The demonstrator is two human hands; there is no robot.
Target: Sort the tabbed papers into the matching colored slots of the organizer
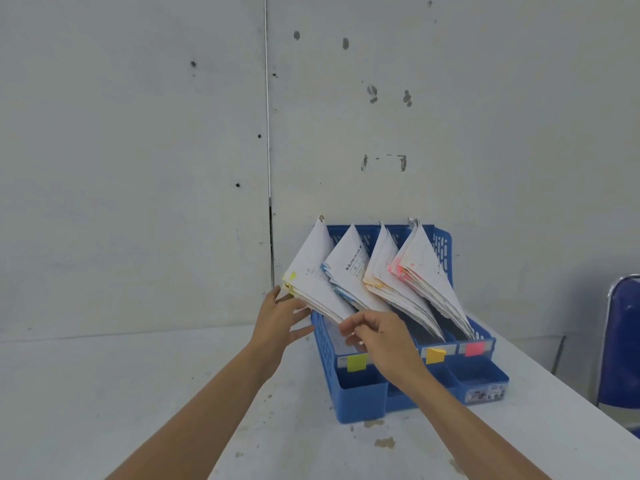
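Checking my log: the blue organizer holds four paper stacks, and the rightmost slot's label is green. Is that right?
Not quite. The head view shows that the rightmost slot's label is pink, not green. The blue organizer does hold four paper stacks.

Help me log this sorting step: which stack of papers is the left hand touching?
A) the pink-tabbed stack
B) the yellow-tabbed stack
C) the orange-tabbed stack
B: the left hand has its fingers against the yellow-tabbed stack, which stands in the leftmost slot of the organizer.
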